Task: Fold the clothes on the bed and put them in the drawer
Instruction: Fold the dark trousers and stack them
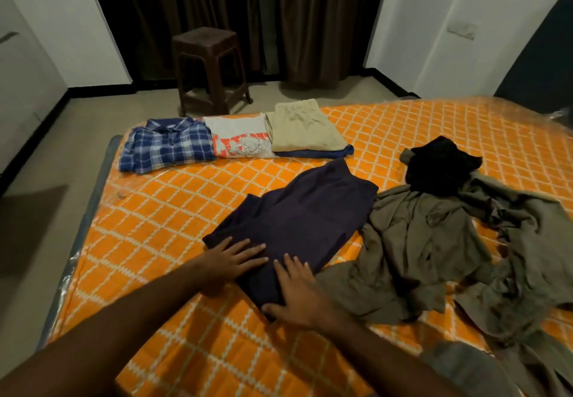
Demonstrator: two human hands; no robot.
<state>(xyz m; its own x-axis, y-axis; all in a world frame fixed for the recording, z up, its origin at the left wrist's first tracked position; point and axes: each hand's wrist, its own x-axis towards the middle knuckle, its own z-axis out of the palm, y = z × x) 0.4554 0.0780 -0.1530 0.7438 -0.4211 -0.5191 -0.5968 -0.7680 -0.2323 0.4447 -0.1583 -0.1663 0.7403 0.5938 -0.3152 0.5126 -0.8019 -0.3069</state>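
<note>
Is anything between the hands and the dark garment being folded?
No. Both the left hand and the right hand already rest flat on the dark garment, with nothing in between. The olive pile lies beside it on the right. No drawer is in view.

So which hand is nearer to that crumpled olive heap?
The right hand, beside the olive heap. The left hand lies farther away, across the dark garment.
</note>
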